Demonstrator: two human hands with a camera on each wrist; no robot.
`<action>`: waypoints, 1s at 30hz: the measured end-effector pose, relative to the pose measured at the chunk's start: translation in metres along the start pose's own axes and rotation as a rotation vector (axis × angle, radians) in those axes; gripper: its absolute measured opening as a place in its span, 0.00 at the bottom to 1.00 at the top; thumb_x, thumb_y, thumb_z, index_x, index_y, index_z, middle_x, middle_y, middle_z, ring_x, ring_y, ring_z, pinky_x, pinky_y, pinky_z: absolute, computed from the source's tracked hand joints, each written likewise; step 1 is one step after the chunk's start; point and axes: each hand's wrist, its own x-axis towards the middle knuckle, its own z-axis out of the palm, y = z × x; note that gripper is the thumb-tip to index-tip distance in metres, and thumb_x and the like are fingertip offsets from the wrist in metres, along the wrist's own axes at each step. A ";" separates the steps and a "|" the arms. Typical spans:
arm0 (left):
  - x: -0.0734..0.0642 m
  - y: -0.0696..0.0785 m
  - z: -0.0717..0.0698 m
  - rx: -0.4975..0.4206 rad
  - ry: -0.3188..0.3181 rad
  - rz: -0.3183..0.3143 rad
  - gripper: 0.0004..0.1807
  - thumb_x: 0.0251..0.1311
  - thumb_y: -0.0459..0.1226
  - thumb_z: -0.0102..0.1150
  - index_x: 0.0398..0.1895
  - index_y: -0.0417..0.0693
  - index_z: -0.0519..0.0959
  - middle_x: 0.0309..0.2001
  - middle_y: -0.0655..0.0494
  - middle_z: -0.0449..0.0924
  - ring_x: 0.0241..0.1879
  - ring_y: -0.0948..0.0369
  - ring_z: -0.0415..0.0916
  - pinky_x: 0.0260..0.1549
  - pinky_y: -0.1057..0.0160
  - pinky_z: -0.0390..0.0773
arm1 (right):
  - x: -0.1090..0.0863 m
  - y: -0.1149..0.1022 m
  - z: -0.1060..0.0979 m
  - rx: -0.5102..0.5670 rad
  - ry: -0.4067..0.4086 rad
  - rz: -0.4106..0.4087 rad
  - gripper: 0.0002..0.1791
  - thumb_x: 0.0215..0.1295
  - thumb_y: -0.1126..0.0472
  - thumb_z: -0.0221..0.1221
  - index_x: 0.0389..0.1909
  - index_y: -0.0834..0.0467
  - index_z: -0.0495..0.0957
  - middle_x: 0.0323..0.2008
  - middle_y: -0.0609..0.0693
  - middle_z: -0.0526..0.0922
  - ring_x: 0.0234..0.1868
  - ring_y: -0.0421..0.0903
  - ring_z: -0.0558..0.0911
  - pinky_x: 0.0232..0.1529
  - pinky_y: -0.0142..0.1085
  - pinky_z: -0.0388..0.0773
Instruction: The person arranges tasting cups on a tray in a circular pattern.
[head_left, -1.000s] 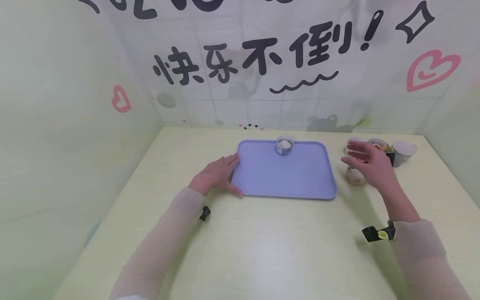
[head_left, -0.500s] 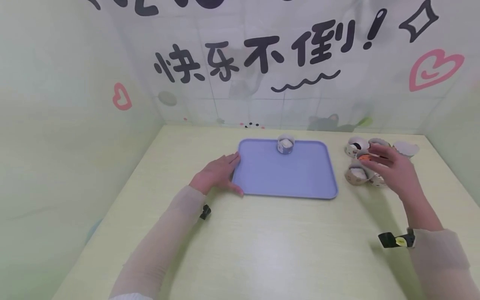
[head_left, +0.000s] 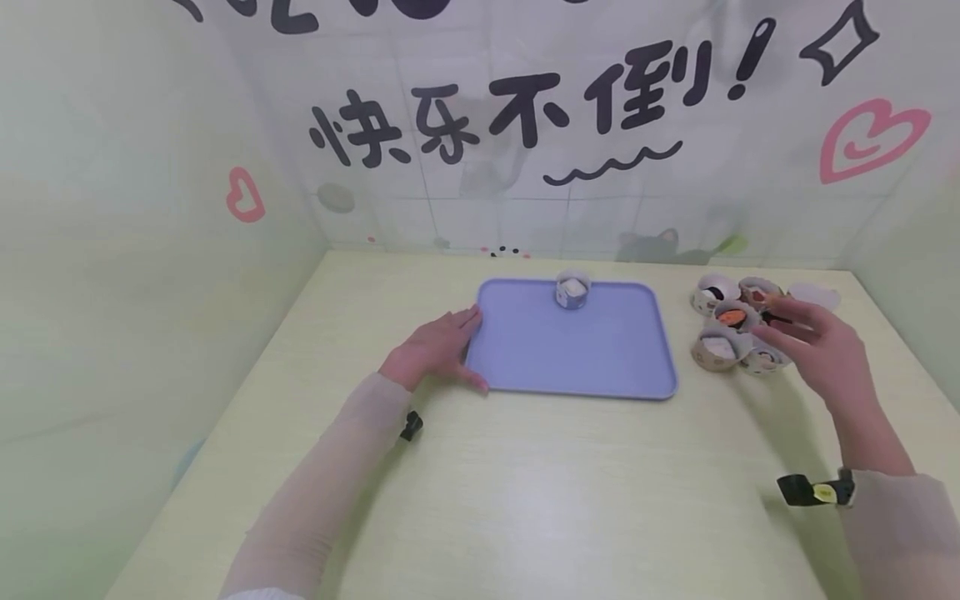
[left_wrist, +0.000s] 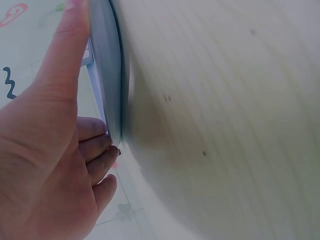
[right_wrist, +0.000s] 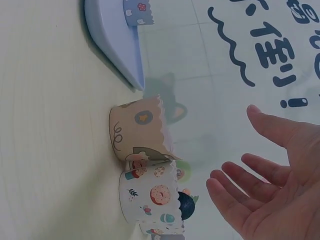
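A light-blue tray (head_left: 577, 350) lies on the table, and a small paper cup (head_left: 572, 293) with something white inside stands at its back edge. My left hand (head_left: 435, 348) touches the tray's left side, fingers extended along the rim and thumb near the front corner. At the right, my right hand (head_left: 832, 350) hovers over a cluster of paper cups. Its fingers are loosely bent and hold nothing in the right wrist view. A tan cup (right_wrist: 140, 130) and a white doughnut-print cup (right_wrist: 150, 195) stand nearest there. One cup holds an orange piece (head_left: 732, 318). The hand partly hides the rear-right cups.
The pale wooden table (head_left: 525, 475) ends at a back wall sheet (head_left: 465, 200) printed with dark lettering and hearts. A pale side wall (head_left: 150, 292) rises at the left. Another cup (head_left: 714, 293) with a dark piece stands at the back of the cluster.
My right hand has moved rightward across the cups, uncovering those on the cluster's left. The left hand stays at the tray's edge, and the tray and its cup have not moved.
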 end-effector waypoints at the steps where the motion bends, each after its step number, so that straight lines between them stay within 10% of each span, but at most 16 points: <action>1: 0.000 0.000 0.000 0.002 0.002 0.002 0.73 0.39 0.72 0.68 0.80 0.43 0.43 0.82 0.48 0.39 0.80 0.47 0.46 0.77 0.50 0.54 | 0.000 0.001 -0.001 0.000 0.004 0.012 0.32 0.66 0.42 0.63 0.67 0.51 0.72 0.45 0.17 0.68 0.41 0.09 0.67 0.35 0.10 0.66; 14: -0.001 0.000 0.001 -0.001 0.007 0.007 0.73 0.40 0.71 0.68 0.80 0.43 0.43 0.82 0.49 0.39 0.80 0.47 0.45 0.78 0.50 0.53 | -0.005 0.015 -0.009 -0.009 -0.010 0.152 0.43 0.65 0.38 0.61 0.75 0.52 0.61 0.68 0.36 0.71 0.55 0.17 0.71 0.37 0.12 0.68; 20: -0.001 0.000 0.002 -0.014 0.009 0.005 0.73 0.40 0.71 0.69 0.80 0.43 0.43 0.82 0.49 0.39 0.80 0.47 0.45 0.78 0.50 0.53 | -0.006 0.022 -0.011 0.021 -0.003 0.176 0.43 0.64 0.37 0.61 0.76 0.50 0.60 0.58 0.26 0.72 0.47 0.12 0.69 0.37 0.11 0.68; 30: -0.001 0.000 0.002 -0.004 0.014 0.003 0.73 0.40 0.71 0.69 0.80 0.42 0.43 0.82 0.48 0.40 0.80 0.48 0.45 0.78 0.51 0.52 | -0.004 0.032 -0.010 -0.085 -0.039 0.204 0.47 0.68 0.36 0.56 0.77 0.59 0.55 0.77 0.55 0.61 0.74 0.57 0.66 0.57 0.39 0.78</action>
